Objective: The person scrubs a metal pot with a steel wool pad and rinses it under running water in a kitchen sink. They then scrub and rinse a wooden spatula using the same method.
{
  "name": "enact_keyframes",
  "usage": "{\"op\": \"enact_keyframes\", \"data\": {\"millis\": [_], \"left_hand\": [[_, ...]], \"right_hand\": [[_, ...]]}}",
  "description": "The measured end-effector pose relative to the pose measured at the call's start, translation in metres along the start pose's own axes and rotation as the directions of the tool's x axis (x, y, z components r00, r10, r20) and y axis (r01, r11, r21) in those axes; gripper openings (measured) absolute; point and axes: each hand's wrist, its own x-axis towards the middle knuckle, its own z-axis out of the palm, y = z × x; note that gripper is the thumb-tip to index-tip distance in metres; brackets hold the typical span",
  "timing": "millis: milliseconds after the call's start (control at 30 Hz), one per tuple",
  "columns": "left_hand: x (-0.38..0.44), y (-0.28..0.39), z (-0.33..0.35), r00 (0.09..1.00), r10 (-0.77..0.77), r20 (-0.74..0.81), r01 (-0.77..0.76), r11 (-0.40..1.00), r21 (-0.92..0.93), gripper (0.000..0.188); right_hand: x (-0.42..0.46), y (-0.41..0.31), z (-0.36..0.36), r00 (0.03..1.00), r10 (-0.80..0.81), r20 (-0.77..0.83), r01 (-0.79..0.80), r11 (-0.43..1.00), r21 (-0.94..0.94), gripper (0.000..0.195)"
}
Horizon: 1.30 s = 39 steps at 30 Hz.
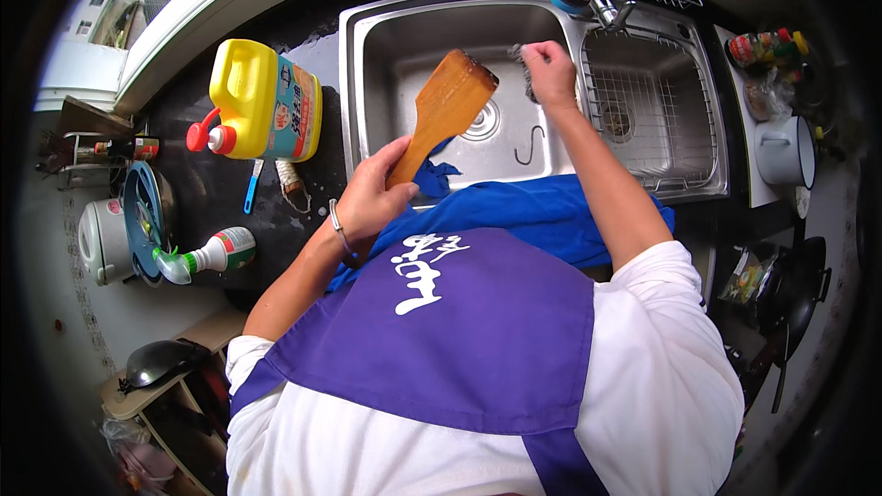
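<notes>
My left hand (381, 191) grips the handle of a wooden spatula (451, 100). Its blade tilts up over the large basin of a stainless steel sink (393, 76), and the blade's far edge is charred dark. To the right of the blade, my right hand (551, 74) pinches a dark steel wool scourer (529, 81), apart from the wood. A metal S-hook (529, 145) lies on the basin floor near the drain (482, 120). Blue cloth (510, 203) drapes along the sink's front edge, and another blue piece (434, 178) hangs into the basin.
A yellow detergent jug (265, 100), a blue-handled scraper (253, 186) and a spray bottle (220, 250) are on the black counter to the left. A wire rack (634, 103) sits in the smaller basin beneath the faucet (610, 12). A white enamel pot (782, 150) stands at right.
</notes>
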Motion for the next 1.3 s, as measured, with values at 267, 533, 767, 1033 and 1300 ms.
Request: {"op": "enact_keyframes", "data": {"millis": [267, 533, 767, 1033, 1300], "left_hand": [[0.026, 0.007, 0.011, 1.0, 0.014, 0.008, -0.016, 0.888, 0.46, 0.05], [0.018, -0.001, 0.02, 0.996, 0.02, 0.091, -0.061, 0.875, 0.48, 0.044], [0.012, 0.001, 0.007, 0.98, -0.066, 0.187, -0.026, 0.893, 0.449, 0.045], [0.033, 0.003, 0.003, 0.887, -0.3, 0.352, 0.454, 0.707, -0.542, 0.014], [0.01, 0.001, 0.012, 0.849, -0.253, 0.464, 0.527, 0.465, -0.712, 0.017]], "right_hand": [[-0.053, -0.104, 0.003, 0.465, -0.783, 0.412, 0.837, 0.541, 0.084, 0.008], [-0.05, -0.059, 0.003, 0.412, -0.718, 0.561, 0.816, 0.564, 0.124, 0.017], [-0.015, -0.006, -0.034, 0.859, -0.255, 0.444, 0.332, 0.938, -0.102, 0.03], [-0.075, -0.091, 0.001, 0.387, -0.805, 0.45, 0.817, 0.526, 0.238, 0.02], [-0.062, -0.057, -0.015, 0.153, -0.884, 0.442, 0.938, 0.27, 0.217, 0.032]]}}
